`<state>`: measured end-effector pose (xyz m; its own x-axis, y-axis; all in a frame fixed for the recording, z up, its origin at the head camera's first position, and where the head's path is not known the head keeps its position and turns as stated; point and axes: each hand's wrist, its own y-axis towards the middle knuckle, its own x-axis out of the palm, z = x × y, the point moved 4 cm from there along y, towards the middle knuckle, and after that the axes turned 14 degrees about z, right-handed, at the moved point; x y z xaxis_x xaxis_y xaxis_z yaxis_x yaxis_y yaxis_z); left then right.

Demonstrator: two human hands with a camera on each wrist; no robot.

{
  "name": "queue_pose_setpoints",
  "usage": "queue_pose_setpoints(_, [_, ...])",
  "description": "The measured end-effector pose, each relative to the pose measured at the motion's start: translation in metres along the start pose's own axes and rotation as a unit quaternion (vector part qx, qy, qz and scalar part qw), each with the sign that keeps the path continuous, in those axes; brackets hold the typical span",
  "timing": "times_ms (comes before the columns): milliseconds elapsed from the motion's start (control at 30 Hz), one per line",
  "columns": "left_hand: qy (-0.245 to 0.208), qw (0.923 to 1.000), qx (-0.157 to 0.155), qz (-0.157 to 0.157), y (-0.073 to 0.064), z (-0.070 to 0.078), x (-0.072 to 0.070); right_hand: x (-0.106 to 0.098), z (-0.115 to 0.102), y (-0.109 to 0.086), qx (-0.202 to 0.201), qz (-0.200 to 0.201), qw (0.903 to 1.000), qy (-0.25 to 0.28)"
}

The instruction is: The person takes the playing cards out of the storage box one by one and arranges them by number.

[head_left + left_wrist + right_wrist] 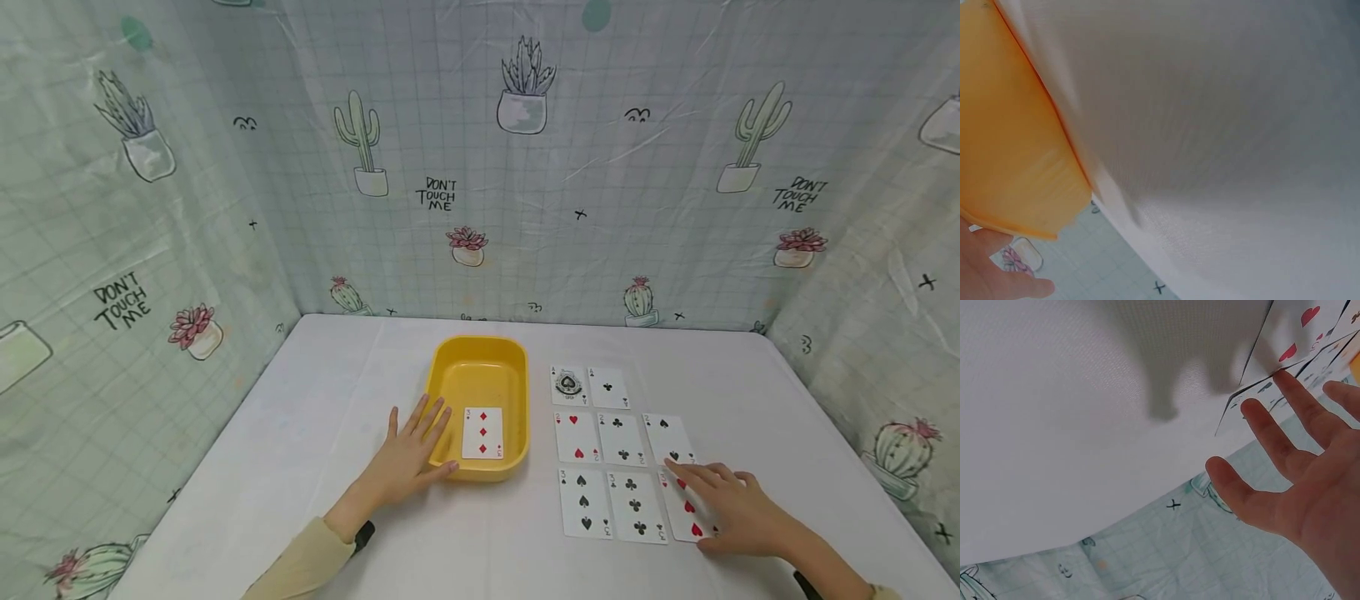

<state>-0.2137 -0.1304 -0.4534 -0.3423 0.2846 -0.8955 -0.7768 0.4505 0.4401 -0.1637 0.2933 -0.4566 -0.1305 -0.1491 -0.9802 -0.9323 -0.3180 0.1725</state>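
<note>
A yellow plastic tray [480, 379] stands on the table with a three of diamonds [482, 433] face up inside it. My left hand [401, 462] lies with spread fingers over the tray's near left rim. Above the three of hearts [678, 512], my right hand [742, 517] has its fingers extended and holds nothing. Its index fingertip overlaps the lower edge of the two of spades [663, 432] in the head view. In the right wrist view, the fingers [1266, 431] reach toward the cards' edges, and part of the three of hearts is hidden behind the hand in the head view.
Face-up cards form rows right of the tray: ace of spades [568, 385] and ace of clubs [608, 388] on top, two of hearts [577, 437] and two of clubs [620, 439] below, then three of spades [586, 504] and three of clubs [637, 507]. A cactus-print cloth [480, 150] surrounds the white table [352, 383].
</note>
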Motion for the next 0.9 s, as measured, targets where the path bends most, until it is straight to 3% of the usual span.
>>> queue_pose_setpoints(200, [-0.012, 0.9999, -0.003, -0.001, 0.000, 0.000, 0.000, -0.002, 0.002, 0.003, -0.013, 0.004, 0.9999, 0.003])
queue_pose_setpoints(500, [-0.022, 0.9997, -0.012, -0.008, -0.001, -0.001, 0.001, -0.013, -0.001, 0.015, -0.057, 0.049, 0.9972, 0.003])
queue_pose_setpoints(900, [-0.013, 0.9999, -0.003, 0.000, 0.000, -0.001, 0.000, -0.023, -0.032, 0.053, -0.133, 0.106, 0.9850, 0.030])
